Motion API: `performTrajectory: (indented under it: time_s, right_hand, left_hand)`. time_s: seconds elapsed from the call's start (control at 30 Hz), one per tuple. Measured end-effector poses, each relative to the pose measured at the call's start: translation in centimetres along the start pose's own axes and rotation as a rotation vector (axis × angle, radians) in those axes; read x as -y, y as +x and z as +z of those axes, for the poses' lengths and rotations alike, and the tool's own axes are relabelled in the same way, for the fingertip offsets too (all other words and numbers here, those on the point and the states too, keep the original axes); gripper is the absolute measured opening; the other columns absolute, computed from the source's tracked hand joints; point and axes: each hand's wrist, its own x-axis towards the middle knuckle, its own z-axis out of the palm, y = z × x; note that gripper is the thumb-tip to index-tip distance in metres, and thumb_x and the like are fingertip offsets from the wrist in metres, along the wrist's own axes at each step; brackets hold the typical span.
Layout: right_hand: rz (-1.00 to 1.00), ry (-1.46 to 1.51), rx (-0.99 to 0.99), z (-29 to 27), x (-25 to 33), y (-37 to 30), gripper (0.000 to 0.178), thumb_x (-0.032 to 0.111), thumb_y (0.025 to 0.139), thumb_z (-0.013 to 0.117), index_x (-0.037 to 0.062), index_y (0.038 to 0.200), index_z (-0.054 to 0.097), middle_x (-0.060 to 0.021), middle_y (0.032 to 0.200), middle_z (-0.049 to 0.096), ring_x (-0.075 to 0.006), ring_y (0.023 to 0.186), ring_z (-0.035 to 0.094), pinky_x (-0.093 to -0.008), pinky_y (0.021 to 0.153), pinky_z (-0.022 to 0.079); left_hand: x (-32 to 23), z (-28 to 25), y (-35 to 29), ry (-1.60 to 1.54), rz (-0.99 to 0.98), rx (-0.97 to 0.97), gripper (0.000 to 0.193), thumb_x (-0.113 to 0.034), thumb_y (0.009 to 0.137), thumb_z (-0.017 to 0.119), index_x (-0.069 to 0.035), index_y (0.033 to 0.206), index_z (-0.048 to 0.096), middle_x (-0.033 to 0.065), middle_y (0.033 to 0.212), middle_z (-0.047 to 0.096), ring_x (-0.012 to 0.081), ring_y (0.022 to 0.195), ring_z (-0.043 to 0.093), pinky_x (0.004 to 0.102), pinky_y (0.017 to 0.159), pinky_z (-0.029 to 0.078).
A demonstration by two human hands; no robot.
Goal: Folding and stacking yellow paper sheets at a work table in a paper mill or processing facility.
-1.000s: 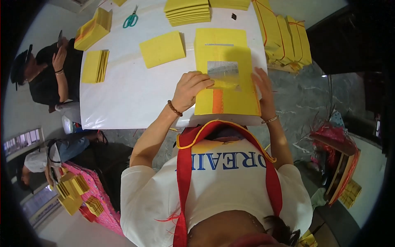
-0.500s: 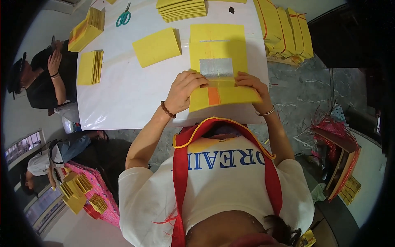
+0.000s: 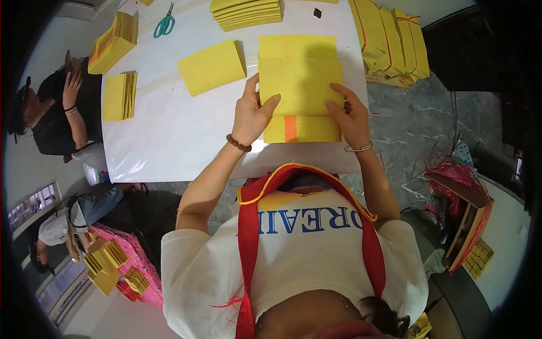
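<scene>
Yellow folded paper (image 3: 301, 85) shifted, silver patch now covered; left fingers (image 3: 252, 86), right fingers (image 3: 346, 92) grasping opposite edges

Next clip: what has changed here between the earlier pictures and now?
The silver patch that showed on the yellow folder is out of view; yellow shows instead. Since the second picture, the left hand and right hand have moved outward to the folder's side edges. The teal scissors and yellow stack stayed put.

Your head camera is looking down from nearby onto your left hand (image 3: 252, 117), right hand (image 3: 354, 118) and table (image 3: 175, 130).
</scene>
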Motion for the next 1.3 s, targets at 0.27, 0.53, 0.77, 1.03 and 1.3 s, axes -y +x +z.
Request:
performTrajectory:
  time_s: [0.27, 0.53, 0.77, 1.03, 1.3]
  right_hand:
    - [0.073, 0.03, -0.016, 0.1, -0.5, 0.5, 0.038, 0.01, 0.076, 0.067, 0.0035, 0.112, 0.058, -0.0071, 0.094, 0.061, -0.0097, 0.078, 0.055, -0.022, 0.069, 0.045]
    - [0.081, -0.178, -0.026, 0.3, 0.7, 1.1, 0.037, 0.013, 0.075, 0.066, 0.0043, 0.11, 0.06, -0.0088, 0.091, 0.062, -0.0132, 0.076, 0.057, -0.0242, 0.068, 0.045]
    - [0.002, -0.215, -0.055, 0.4, -0.6, 1.3, 0.037, 0.014, 0.074, 0.065, 0.005, 0.11, 0.06, -0.0106, 0.09, 0.062, -0.0159, 0.075, 0.058, -0.026, 0.068, 0.044]
    - [-0.056, -0.199, -0.092, 0.7, -0.8, 1.3, 0.037, 0.014, 0.074, 0.065, 0.0049, 0.109, 0.061, -0.0114, 0.09, 0.062, -0.0165, 0.074, 0.057, -0.0264, 0.067, 0.044]
    - [0.097, -0.306, -0.077, 0.6, 1.7, 0.1, 0.04, 0.018, 0.076, 0.064, 0.0065, 0.114, 0.057, -0.0122, 0.111, 0.055, -0.0213, 0.091, 0.058, -0.0342, 0.073, 0.044]
  left_hand:
    - [-1.0, -0.6, 0.3, 0.183, -0.009, 0.039, 0.069, -0.009, 0.081, 0.06, -0.008, 0.137, 0.021, 0.0055, 0.061, 0.056, 0.0085, 0.049, 0.049, 0.0238, 0.045, 0.038]
    - [-0.6, -0.8, 0.7, 0.225, -0.011, 0.048, 0.069, -0.012, 0.081, 0.062, -0.01, 0.137, 0.022, 0.0062, 0.061, 0.057, 0.0098, 0.051, 0.051, 0.0251, 0.047, 0.041]
    - [-1.5, -1.3, 0.5, 0.42, 0.061, 0.012, 0.058, -0.023, 0.075, 0.066, -0.009, 0.126, 0.041, 0.0081, 0.077, 0.061, 0.0216, 0.071, 0.057, 0.0336, 0.062, 0.042]
    - [-2.8, 1.0, 1.1, 0.833, 0.814, 0.065, 0.048, -0.028, 0.077, 0.064, -0.014, 0.121, 0.05, 0.0122, 0.122, 0.045, 0.0308, 0.118, 0.036, 0.0442, 0.093, 0.031]
    - [-0.7, 2.0, 0.8, 1.073, 0.765, 0.313, 0.054, -0.046, 0.084, 0.049, -0.021, 0.131, 0.041, 0.0099, 0.137, 0.033, 0.0302, 0.127, 0.027, 0.0472, 0.102, 0.022]
